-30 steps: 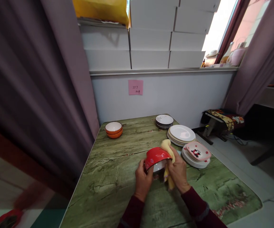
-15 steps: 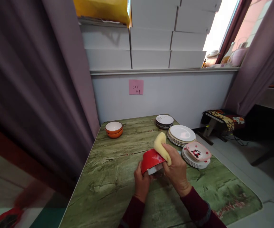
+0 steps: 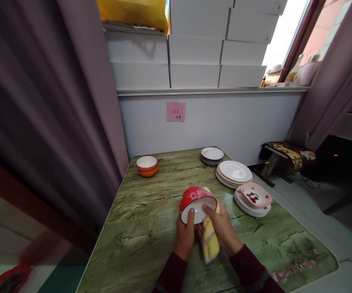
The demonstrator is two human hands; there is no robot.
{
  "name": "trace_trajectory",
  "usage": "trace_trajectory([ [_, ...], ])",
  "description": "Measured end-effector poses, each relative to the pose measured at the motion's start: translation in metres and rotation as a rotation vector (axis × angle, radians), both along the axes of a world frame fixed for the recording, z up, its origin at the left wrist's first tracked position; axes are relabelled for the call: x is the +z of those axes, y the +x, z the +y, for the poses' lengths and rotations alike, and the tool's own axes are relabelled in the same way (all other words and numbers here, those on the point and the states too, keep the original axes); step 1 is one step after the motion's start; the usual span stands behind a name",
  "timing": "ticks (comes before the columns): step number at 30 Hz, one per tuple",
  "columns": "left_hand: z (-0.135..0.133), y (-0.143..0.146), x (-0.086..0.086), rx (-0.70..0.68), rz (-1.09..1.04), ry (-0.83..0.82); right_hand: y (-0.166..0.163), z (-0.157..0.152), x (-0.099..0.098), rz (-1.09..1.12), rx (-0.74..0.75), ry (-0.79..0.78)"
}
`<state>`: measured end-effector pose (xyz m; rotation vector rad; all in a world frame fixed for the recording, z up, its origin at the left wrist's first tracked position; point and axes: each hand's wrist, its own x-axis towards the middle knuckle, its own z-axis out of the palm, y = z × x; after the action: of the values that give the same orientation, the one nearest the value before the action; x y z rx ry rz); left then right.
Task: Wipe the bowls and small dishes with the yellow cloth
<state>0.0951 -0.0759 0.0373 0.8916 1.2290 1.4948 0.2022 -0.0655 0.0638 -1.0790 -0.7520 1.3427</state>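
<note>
Two bare hands hold one red bowl point(image 3: 197, 203) just above the middle of the tabletop point(image 3: 139, 228), a little toward its near edge; the bowl is round, glossy, flowered red outside and plain white inside, tilted so its mouth faces the camera. One left hand point(image 3: 184, 236) pinches the rim, thumb on the white inside and fingers hidden behind the wall; one right hand point(image 3: 223, 230) closes on the opposite rim with one yellow cloth point(image 3: 210, 243) pressed under its palm, the soft, striped-edged cloth hanging down between the wrists.

Two orange bowls point(image 3: 147, 166), nested, white inside, sit at the far left corner; three stacks of plates line the right side: one small patterned stack point(image 3: 212, 155) at the far edge, one wider white stack point(image 3: 234, 173) just nearer, one white stack point(image 3: 250, 206) at the right edge, topped by one pink squarish dish point(image 3: 254, 194) with dots and a dark figure; how many plates each stack holds cannot be told.

All of the tabletop is smooth and green with wood-like veining, its corners rounded; the whole left half lies open from the orange bowls to the near edge, and the near right corner is open too; the nearest stack stands just beside the right hand. One pink note point(image 3: 176, 111) sticks to the white wall beyond the far edge; a mauve curtain point(image 3: 56, 122) hangs close along the left edge.
</note>
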Motion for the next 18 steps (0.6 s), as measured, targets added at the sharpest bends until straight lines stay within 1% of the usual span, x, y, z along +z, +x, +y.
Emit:
trace_trajectory([
  [2, 0.0, -0.001, 0.001, -0.082, 0.087, 0.002, 0.007, 0.004, -0.002, -0.133, -0.088, 0.045],
  [4, 0.0, -0.003, 0.002, -0.118, 0.151, 0.004, 0.017, 0.009, -0.005, -0.311, -0.193, 0.128],
  [8, 0.0, -0.005, 0.003, -0.129, 0.214, 0.046, 0.037, 0.012, -0.006, -0.755, -0.389, 0.343],
  [10, 0.0, -0.005, 0.001, -0.117, 0.2, 0.056, 0.04, 0.009, -0.004, -0.935, -0.443, 0.473],
  [11, 0.0, -0.006, 0.0, -0.101, 0.179, 0.056, 0.039, 0.006, -0.002, -0.992, -0.447, 0.533],
  [13, 0.001, -0.008, -0.002, -0.064, 0.134, 0.058, 0.034, 0.002, 0.001, -1.037, -0.433, 0.62],
  [14, 0.001, -0.009, -0.002, -0.047, 0.117, 0.061, 0.031, 0.0, 0.002, -1.032, -0.423, 0.634],
  [16, 0.001, -0.013, -0.002, -0.024, 0.092, 0.072, 0.026, -0.002, 0.003, -0.986, -0.404, 0.606],
  [18, 0.002, -0.015, -0.001, -0.021, 0.03, 0.067, 0.023, -0.001, 0.002, -0.914, -0.375, 0.538],
])
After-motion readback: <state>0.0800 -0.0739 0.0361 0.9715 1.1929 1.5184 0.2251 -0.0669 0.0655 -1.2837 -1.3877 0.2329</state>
